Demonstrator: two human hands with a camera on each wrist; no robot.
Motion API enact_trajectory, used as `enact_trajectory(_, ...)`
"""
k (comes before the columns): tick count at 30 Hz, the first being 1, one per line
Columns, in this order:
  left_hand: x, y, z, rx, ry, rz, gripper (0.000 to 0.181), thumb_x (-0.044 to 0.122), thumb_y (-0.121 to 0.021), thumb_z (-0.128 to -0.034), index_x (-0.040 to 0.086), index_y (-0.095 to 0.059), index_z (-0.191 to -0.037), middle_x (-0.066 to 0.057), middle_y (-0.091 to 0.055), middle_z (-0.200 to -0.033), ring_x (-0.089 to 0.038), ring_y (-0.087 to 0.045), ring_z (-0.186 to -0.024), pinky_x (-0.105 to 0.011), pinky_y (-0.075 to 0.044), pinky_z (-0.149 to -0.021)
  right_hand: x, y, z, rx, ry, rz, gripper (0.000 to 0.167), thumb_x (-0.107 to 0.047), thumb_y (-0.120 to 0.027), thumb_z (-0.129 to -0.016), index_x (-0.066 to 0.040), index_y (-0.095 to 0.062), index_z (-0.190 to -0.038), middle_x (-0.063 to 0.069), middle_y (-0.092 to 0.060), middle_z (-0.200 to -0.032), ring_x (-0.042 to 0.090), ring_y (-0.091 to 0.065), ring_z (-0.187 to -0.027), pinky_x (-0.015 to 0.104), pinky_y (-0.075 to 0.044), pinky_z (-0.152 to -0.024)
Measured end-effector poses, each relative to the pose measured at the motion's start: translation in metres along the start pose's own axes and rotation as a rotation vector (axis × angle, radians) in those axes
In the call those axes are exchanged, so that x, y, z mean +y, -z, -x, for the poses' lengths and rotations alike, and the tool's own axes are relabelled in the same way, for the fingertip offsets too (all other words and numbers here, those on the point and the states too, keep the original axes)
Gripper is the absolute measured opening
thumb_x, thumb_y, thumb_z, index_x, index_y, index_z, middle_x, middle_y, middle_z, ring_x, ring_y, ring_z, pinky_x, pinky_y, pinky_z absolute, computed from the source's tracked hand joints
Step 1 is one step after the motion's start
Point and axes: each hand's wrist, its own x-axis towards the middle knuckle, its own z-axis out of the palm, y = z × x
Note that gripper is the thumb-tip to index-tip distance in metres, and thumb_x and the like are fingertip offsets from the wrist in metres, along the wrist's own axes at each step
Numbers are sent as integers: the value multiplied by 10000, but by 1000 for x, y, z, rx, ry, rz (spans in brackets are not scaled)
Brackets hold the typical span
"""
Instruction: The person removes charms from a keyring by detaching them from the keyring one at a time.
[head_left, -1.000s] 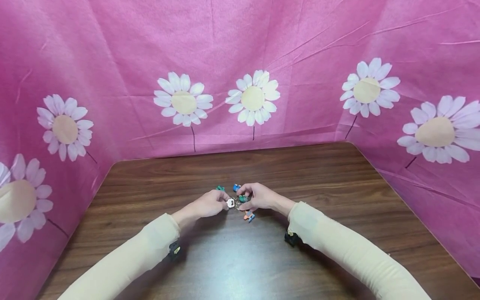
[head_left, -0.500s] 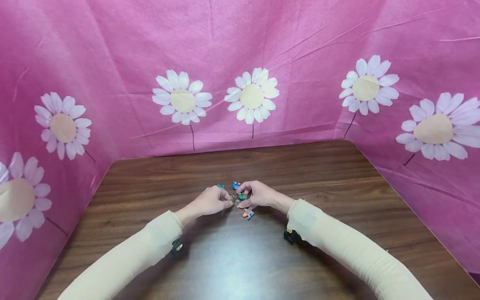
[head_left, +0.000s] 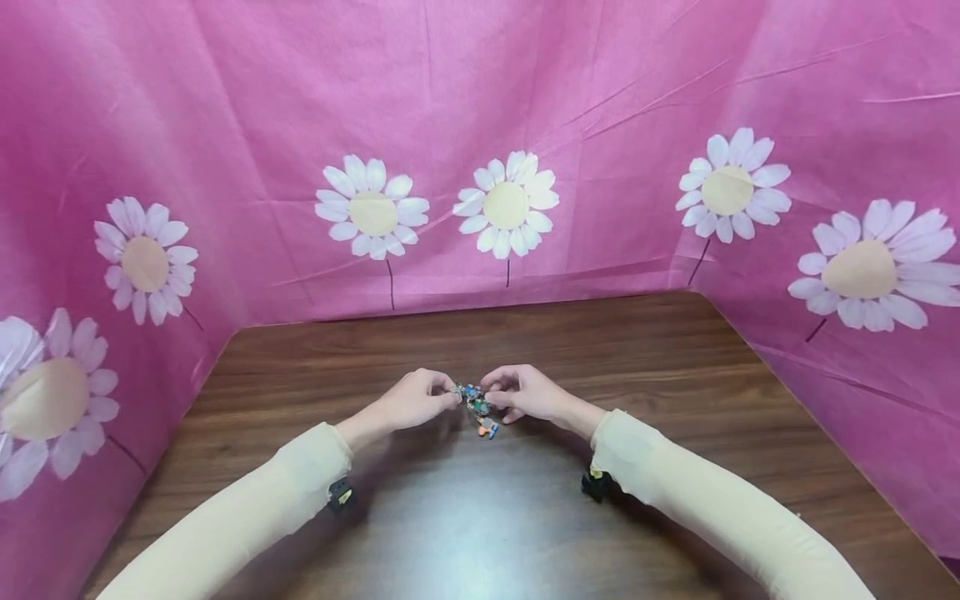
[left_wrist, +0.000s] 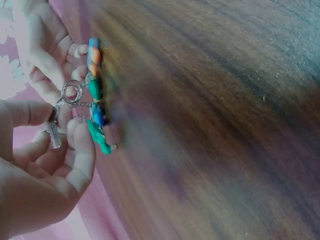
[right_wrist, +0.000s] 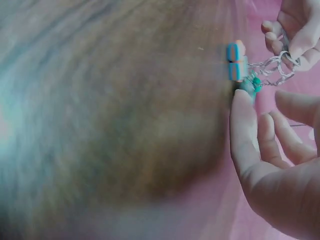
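My left hand [head_left: 416,400] pinches a metal key [left_wrist: 54,134] between thumb and fingers. From it hang linked metal key rings [left_wrist: 71,92] and short chains bearing several small figure charms. A green charm [left_wrist: 100,137] dangles lowest in the left wrist view, beside a blue one [left_wrist: 98,114]. The orange and blue charm [head_left: 487,428] is nearest me in the head view. My right hand [head_left: 536,393] is just right of the bunch, thumb and fingers apart. One of its fingertips reaches a dark green charm [right_wrist: 248,86] in the right wrist view; whether it touches is unclear.
A brown wood-grain table [head_left: 472,517] lies beneath both hands. Pink cloth [head_left: 480,75] printed with white daisies stands along the back and both sides. Each sleeve carries a small black wrist camera [head_left: 341,495].
The left hand has shifted slightly left, and the charms, spread around the rings before, now hang closer together. The right hand's thumb and fingers have moved off the rings to the bunch's right.
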Motion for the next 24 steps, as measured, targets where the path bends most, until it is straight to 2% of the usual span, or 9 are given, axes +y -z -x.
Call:
enact_trajectory(3, 2, 6, 4, 9, -58, 36, 148, 173, -634, -957, 58, -726, -955, -81, -717, -850, -94, -572, -720, -270, -494, -648, -8, 3, 6, -24, 84, 42, 414, -114, -654, -997, 76, -562, -1354, 227, -618, -1269, 331, -692, -960, 418, -640, -783)
enact_trajectory(5, 5, 10, 7, 9, -103, 38, 141, 171, -630, -967, 65, -723, -963, -58, -706, -845, -95, -575, -733, -271, -502, -652, -14, 5, 9, -43, 140, 91, 442, -166, -627, -1023, 35, -541, -1407, 211, -552, -1408, 382, -667, -1069, 434, -610, -884)
enact_trajectory(7, 11, 14, 11, 6, -132, 31, 129, 176, -633, -975, 86, -726, -973, -12, -695, -833, -87, -568, -720, -267, -495, -639, -21, 6, 13, -69, 197, 145, 453, -205, -593, -1045, -14, -522, -1449, 157, -499, -1492, 377, -604, -1208, 445, -552, -998)
enact_trajectory(11, 27, 26, 19, -5, -203, 11, 103, 182, -644, -978, 129, -733, -973, 55, -689, -816, -87, -567, -671, -265, -502, -594, -35, 7, 22, -139, 261, 198, 448, -258, -550, -1064, -113, -510, -1487, 31, -507, -1510, 254, -455, -1392, 450, -415, -1142)
enact_trajectory(14, 40, 35, 25, -30, -235, 58, 92, 173, -653, -977, 147, -741, -981, 30, -703, -821, -98, -587, -676, -253, -508, -575, -45, 4, 30, -204, 264, 183, 450, -269, -551, -1063, -143, -505, -1494, -12, -547, -1474, 184, -459, -1389, 442, -374, -1171)
enact_trajectory(17, 49, 41, 31, -65, -216, 142, 89, 159, -657, -975, 155, -744, -993, -18, -685, -813, -108, -568, -676, -225, -463, -527, -50, 0, 37, -244, 266, 139, 449, -236, -565, -1058, -106, -508, -1483, 13, -591, -1428, 194, -513, -1344, 434, -379, -1170)
enact_trajectory(19, 54, 44, 34, -83, -178, 194, 85, 162, -664, -973, 163, -746, -997, -35, -658, -799, -120, -543, -654, -216, -428, -498, -52, -3, 40, -233, 262, 107, 417, -220, -580, -1050, -93, -546, -1446, 22, -629, -1378, 199, -553, -1301, 412, -408, -1149)
enact_trajectory(22, 57, 45, 38, -99, -135, 256, 87, 181, -668, -973, 147, -743, -1002, -70, -635, -804, -153, -544, -639, -251, -489, -516, -55, -5, 44, -205, 258, 49, 330, -198, -611, -1035, -86, -634, -1345, 50, -692, -1263, 225, -627, -1193, 395, -494, -1070)
enact_trajectory(24, 59, 45, 40, -104, -121, 292, 97, 191, -672, -975, 138, -744, -1013, -85, -662, -852, -175, -579, -673, -301, -554, -579, -57, -6, 46, -194, 259, 8, 266, -176, -631, -1023, -72, -679, -1263, 73, -715, -1198, 247, -657, -1128, 397, -543, -1006)
